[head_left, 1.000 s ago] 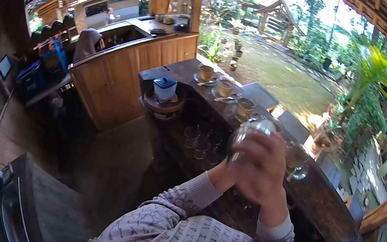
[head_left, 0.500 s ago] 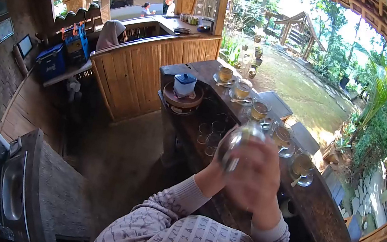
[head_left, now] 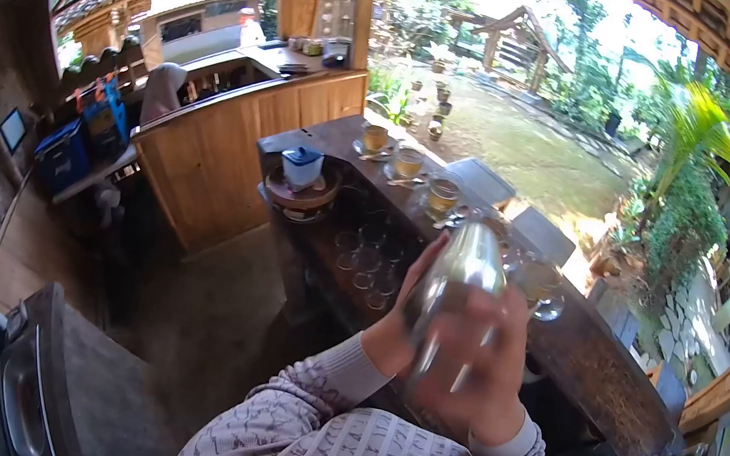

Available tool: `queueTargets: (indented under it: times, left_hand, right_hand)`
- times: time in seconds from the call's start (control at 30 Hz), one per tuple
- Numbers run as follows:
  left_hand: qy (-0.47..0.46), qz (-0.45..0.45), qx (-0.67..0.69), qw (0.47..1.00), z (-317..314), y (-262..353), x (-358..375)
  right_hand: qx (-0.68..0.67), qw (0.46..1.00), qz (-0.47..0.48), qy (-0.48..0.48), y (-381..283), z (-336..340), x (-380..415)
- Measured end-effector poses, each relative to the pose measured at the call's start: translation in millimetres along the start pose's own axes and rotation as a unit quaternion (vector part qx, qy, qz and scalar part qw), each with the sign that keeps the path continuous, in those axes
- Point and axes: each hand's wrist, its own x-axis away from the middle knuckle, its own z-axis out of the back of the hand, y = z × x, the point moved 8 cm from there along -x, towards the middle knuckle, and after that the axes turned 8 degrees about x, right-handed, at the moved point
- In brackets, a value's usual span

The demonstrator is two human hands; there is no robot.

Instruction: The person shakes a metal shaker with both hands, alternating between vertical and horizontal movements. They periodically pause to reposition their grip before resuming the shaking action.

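Both my hands clasp a shiny metal shaker (head_left: 461, 266), held upright and blurred above the dark wooden counter (head_left: 596, 357). My right hand (head_left: 477, 363) wraps its lower half from the front. My left hand (head_left: 397, 313) grips it from the left, fingers reaching up its side. Behind the shaker, glass cups of amber tea on saucers (head_left: 442, 194) stand in a row along the counter; one more cup (head_left: 547, 291) sits just right of my hands. Several empty glasses (head_left: 367, 257) stand on the lower shelf.
A blue-lidded jar (head_left: 302, 166) rests on a round wooden tray at the counter's far end. A bamboo-fronted bar (head_left: 226, 146) with a person in a headscarf (head_left: 163, 85) lies beyond. A steel sink (head_left: 20, 389) is lower left. Garden and stools (head_left: 486, 178) are right.
The shaker has bobbed down and back up in my hands, now closer and more blurred. The view swung right, then back left.
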Motion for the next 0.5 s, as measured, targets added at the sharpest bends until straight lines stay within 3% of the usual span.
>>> queueTargets:
  times: [0.03, 0.07, 0.1, 0.13, 0.2, 0.23, 0.27, 0.3, 0.33, 0.4, 0.43, 0.47, 0.5]
  left_hand:
    - [-0.010, 0.031, 0.005, 0.999, -44.6, -20.2, 4.8]
    - [-0.097, 0.031, -0.037, 0.994, -59.0, -25.6, 5.2]
    - [-0.183, 0.039, -0.061, 0.981, -68.9, -34.0, 5.9]
    - [-0.268, 0.047, -0.083, 0.959, -81.3, -42.8, 9.1]
    - [-0.226, 0.046, -0.071, 0.970, -70.3, -48.4, 1.4]
    - [-0.108, 0.047, -0.029, 0.993, -39.2, -43.9, -11.7]
    - [0.010, 0.048, 0.011, 0.999, -5.8, -41.9, -18.9]
    - [0.011, 0.056, 0.012, 0.998, 11.8, -45.2, -22.7]
    - [0.017, 0.020, 0.032, 0.999, 33.4, -43.9, -28.4]
    - [0.021, -0.042, 0.073, 0.996, 42.4, -47.1, -45.0]
    - [0.010, -0.021, 0.068, 0.997, 29.2, -50.7, -56.4]
    - [0.002, 0.062, 0.047, 0.997, -11.2, -70.7, -51.3]
    - [-0.005, 0.141, 0.029, 0.990, -39.6, -88.3, -44.5]
  right_hand:
    - [0.059, 0.954, 0.268, 0.123, -34.4, 11.7, 19.7]
    - [0.081, 0.924, 0.335, 0.165, -56.0, 17.3, 42.1]
    - [0.189, 0.817, 0.517, 0.175, -76.6, 12.7, 73.2]
    - [0.199, 0.818, 0.513, 0.169, -72.1, 12.2, 72.5]
    - [0.112, 0.903, 0.352, 0.218, -38.9, 24.0, 49.4]
    - [0.065, 0.931, 0.265, 0.242, -23.6, 31.1, 42.5]
    - [0.014, 1.000, -0.001, 0.028, 7.1, 25.9, 12.8]
    - [0.083, 0.993, 0.019, 0.080, 43.0, 4.7, 34.3]
    - [-0.012, 0.978, -0.125, 0.166, 79.6, 4.5, 46.6]
    - [0.020, 0.979, -0.109, 0.169, 70.6, 26.4, 42.9]
    - [0.063, 0.990, -0.052, 0.114, 45.1, 38.0, 36.1]
    - [0.101, 0.994, -0.007, 0.047, 17.6, 42.9, 33.8]
    - [0.136, 0.973, 0.145, 0.119, -14.1, 47.8, 37.1]
